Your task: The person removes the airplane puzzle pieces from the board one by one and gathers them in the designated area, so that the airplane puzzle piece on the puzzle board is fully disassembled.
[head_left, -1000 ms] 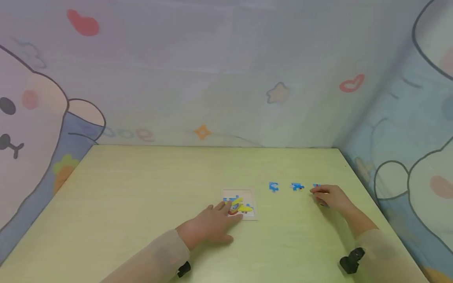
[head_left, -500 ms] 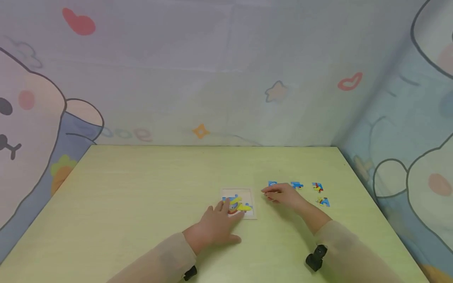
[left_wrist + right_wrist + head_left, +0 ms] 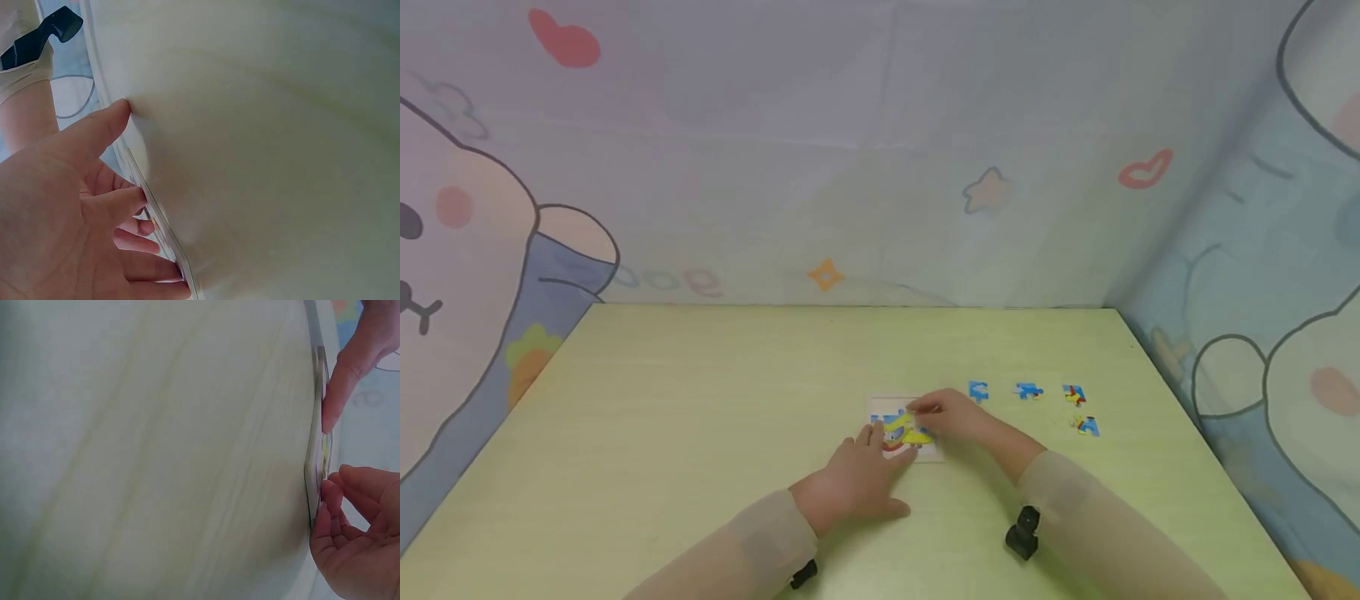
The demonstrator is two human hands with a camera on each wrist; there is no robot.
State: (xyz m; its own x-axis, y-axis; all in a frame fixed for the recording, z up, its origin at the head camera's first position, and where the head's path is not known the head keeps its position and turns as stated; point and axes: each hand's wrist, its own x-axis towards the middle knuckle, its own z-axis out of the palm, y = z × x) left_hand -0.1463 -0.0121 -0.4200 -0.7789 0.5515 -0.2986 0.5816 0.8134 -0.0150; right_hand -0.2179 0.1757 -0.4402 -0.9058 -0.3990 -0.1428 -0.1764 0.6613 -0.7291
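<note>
A small square puzzle tray (image 3: pixel 881 402) lies on the table, partly filled with blue and yellow jigsaw pieces (image 3: pixel 895 429). My left hand (image 3: pixel 859 479) rests at its lower left, fingers spread and fingertips on the tray and pieces. In the left wrist view those fingers (image 3: pixel 150 265) lie along the tray's edge. At the tray's right side is my right hand (image 3: pixel 951 414), pinching a puzzle piece that the fingers mostly hide. The right wrist view has the right hand (image 3: pixel 359 525) with thumb and fingertips close together at the tray rim (image 3: pixel 310 469).
Loose puzzle pieces lie right of the tray: a blue piece (image 3: pixel 978 390), another blue piece (image 3: pixel 1028 391), a red and blue piece (image 3: pixel 1073 394) and a yellow and blue piece (image 3: pixel 1086 426). A printed cloth backdrop (image 3: pixel 760 167) rises behind the pale table (image 3: pixel 700 375).
My right hand has moved left from the loose pieces to the tray's right side, uncovering the pieces at the far right. The left hand has stayed on the tray, shifting slightly.
</note>
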